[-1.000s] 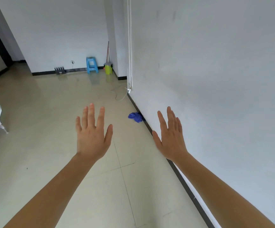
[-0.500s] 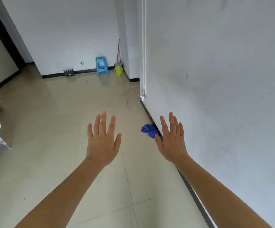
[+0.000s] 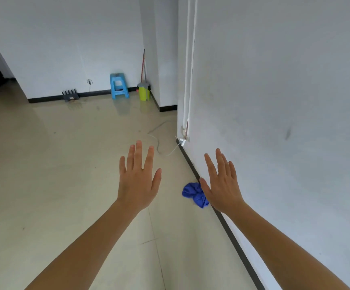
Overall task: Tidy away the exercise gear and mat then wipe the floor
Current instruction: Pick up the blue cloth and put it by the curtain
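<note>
A crumpled blue cloth point(image 3: 191, 192) lies on the beige tiled floor point(image 3: 65, 174) against the black skirting of the right wall. My left hand point(image 3: 137, 181) is held out flat, fingers straight and spread, holding nothing, to the left of the cloth. My right hand point(image 3: 222, 185) is also flat with straight fingers and holds nothing; it hangs in front of the cloth's right part and hides it. No mat or exercise gear shows in this view.
The white wall point(image 3: 285, 122) runs close along my right. At the far wall stand a blue plastic stool point(image 3: 118, 85), a yellow-green bucket point(image 3: 144, 92) with a broom handle, and a dark rack point(image 3: 70, 95). A loose white cable point(image 3: 161, 147) lies on the floor ahead.
The view has moved forward and turned left; the blue cloth has come nearer and now sits partly behind my right hand. Both hands stay flat and empty.
</note>
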Demonstrator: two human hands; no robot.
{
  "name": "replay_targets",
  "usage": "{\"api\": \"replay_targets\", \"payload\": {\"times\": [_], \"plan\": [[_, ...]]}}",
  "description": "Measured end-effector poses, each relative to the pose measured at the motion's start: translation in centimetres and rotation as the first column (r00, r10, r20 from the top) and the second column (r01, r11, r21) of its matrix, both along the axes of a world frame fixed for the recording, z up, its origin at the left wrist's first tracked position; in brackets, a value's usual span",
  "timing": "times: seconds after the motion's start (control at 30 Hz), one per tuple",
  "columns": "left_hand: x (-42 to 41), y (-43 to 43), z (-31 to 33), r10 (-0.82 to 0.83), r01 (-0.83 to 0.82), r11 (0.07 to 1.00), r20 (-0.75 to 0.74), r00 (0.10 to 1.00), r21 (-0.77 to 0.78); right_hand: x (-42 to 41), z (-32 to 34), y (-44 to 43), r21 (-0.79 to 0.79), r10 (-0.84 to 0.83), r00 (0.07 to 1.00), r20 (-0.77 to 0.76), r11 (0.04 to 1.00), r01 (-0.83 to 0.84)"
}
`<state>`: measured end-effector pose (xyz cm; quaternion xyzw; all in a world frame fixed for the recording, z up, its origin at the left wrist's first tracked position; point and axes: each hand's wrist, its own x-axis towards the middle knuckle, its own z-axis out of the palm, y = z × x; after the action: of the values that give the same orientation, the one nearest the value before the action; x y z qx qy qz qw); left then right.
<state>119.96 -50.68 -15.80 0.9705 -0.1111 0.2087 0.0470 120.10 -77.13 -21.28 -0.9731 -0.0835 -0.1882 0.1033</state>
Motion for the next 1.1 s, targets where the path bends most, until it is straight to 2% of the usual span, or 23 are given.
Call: {"api": "replay_targets", "payload": {"times": [0.17,0.37,0.63,0.77,0.9,1.1], "plan": [[14.1,-2.3,-0.9,-0.086,0.09,0.995,-0.088,0.992,0.05,10.1,-0.3,-2.6,0.017,-0.129,0.991,-0.034,0.991,0.13],[30.0,-6.6,-7.2,-0.153,0.18,0.976,-0.201,0.967,0.125,23.1,-5.9,-6.9,0.046,-0.214,0.97,-0.119,0.974,0.221],[51.6,-13.3,-15.8,-0.122,0.205,0.961,-0.381,0.916,0.185,44.1,-14.1,-12.1,0.05,-0.255,0.899,-0.356,0.955,0.291],[59.7,-15.8,-20.5,-0.143,0.233,0.961,-0.451,0.881,0.151,52.4,-19.5,-13.4,0.048,-0.25,0.844,-0.475,0.95,0.309],[64.8,-16.9,-29.9,-0.148,0.241,0.965,-0.549,0.822,0.102,57.0,-28.3,-13.6,0.017,-0.236,0.759,-0.606,0.951,0.309],[68.7,-17.4,-52.4,-0.133,0.271,0.96,-0.727,0.673,0.075,59.1,-47.7,-12.8,-0.025,-0.268,0.59,-0.762,0.922,0.386]]}}
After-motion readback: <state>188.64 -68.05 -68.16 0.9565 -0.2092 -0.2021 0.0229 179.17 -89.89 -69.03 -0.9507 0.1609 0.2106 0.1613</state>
